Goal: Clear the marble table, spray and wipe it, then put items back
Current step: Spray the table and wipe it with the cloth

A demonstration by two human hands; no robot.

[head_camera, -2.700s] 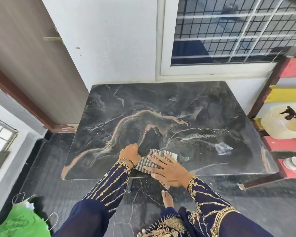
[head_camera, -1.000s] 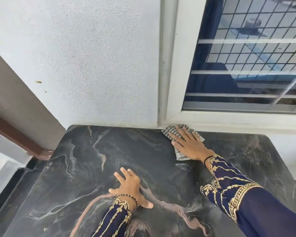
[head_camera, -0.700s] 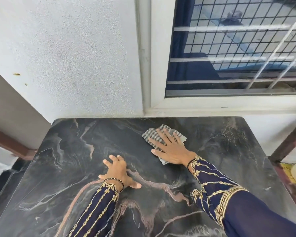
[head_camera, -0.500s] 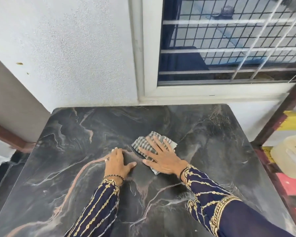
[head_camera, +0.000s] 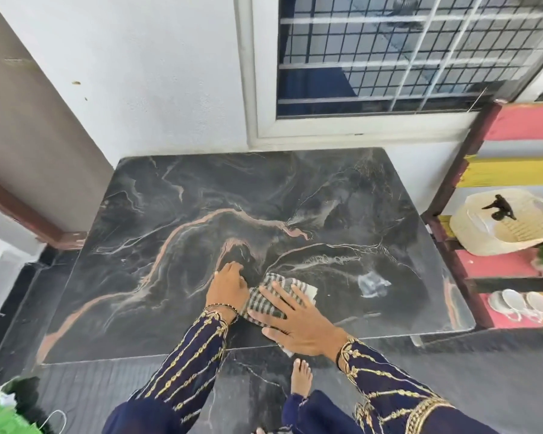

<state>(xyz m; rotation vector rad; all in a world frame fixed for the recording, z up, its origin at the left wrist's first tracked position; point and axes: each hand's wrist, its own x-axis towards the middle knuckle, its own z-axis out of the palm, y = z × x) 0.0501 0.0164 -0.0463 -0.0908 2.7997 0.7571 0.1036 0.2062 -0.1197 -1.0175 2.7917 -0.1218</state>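
The black marble table (head_camera: 176,233) with pink and white veins fills the middle of the view and has nothing standing on it. A checked grey-and-white cloth (head_camera: 278,288) lies near the table's front edge. My right hand (head_camera: 298,321) presses flat on the cloth, fingers spread. My left hand (head_camera: 228,285) rests palm down on the marble just left of the cloth, touching its edge. A wet patch (head_camera: 372,283) glistens to the right of the cloth.
A white wall and a barred window (head_camera: 405,57) stand behind the table. A red and yellow shelf (head_camera: 514,261) at the right holds a cream basket (head_camera: 508,227) and white cups (head_camera: 524,303). A green bag (head_camera: 3,415) lies on the dark floor at lower left. My bare foot (head_camera: 301,377) stands below the table's edge.
My right hand has dragged the cloth from the table's far edge by the window back to the front edge. My left hand slid back with it. The view pulled back.
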